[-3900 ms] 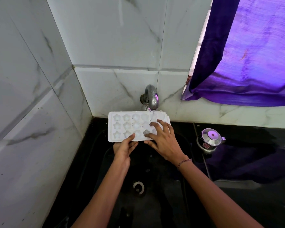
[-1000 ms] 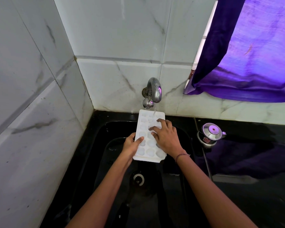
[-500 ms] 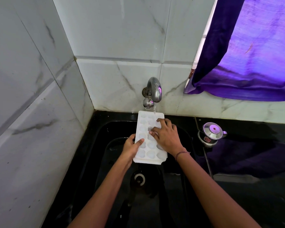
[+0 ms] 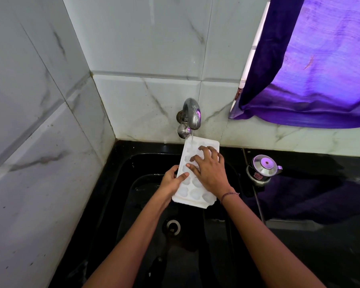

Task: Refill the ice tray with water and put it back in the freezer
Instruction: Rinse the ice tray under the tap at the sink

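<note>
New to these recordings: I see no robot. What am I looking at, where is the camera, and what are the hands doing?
There is no machine: a person works with bare hands. The one camera sits on their head and looks down, so the arms reach in from below. The left hand grips the left edge of a white ice tray, thumb on top. The right hand lies spread on the tray, gripping nothing. The tray is held over a black sink, its far end under a running wall tap. A small steel pot stands on the dark counter to the right.
</note>
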Demonstrator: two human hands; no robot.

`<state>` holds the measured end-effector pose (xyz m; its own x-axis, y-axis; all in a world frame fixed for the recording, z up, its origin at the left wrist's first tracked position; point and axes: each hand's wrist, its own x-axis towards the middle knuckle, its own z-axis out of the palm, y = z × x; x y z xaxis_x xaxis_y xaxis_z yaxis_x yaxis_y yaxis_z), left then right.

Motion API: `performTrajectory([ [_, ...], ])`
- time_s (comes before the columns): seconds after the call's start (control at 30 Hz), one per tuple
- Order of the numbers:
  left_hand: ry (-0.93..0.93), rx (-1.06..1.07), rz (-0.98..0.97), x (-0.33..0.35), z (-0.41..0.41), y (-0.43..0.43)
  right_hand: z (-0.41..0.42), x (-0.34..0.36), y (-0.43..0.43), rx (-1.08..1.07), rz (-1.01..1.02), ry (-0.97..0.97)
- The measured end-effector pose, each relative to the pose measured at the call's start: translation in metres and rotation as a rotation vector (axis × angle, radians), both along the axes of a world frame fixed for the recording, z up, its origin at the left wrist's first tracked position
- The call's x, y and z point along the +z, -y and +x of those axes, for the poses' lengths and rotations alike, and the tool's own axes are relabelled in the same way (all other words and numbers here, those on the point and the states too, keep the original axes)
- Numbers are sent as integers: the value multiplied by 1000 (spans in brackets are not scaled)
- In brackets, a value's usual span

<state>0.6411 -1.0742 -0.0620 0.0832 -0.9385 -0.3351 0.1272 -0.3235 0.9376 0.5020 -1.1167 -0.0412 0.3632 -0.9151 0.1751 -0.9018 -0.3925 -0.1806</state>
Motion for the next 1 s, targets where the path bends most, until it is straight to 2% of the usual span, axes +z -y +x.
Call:
performTrajectory([
  [0.8, -7, 22, 9, -4, 6, -11, 10, -8, -7, 96, 127, -85],
  [0.9, -3, 18, 2, -11, 7, -11, 12, -8, -8, 76, 136, -9],
  [1.0, -12, 28, -2, -10, 10, -10, 13, -7, -9, 37, 96, -14],
])
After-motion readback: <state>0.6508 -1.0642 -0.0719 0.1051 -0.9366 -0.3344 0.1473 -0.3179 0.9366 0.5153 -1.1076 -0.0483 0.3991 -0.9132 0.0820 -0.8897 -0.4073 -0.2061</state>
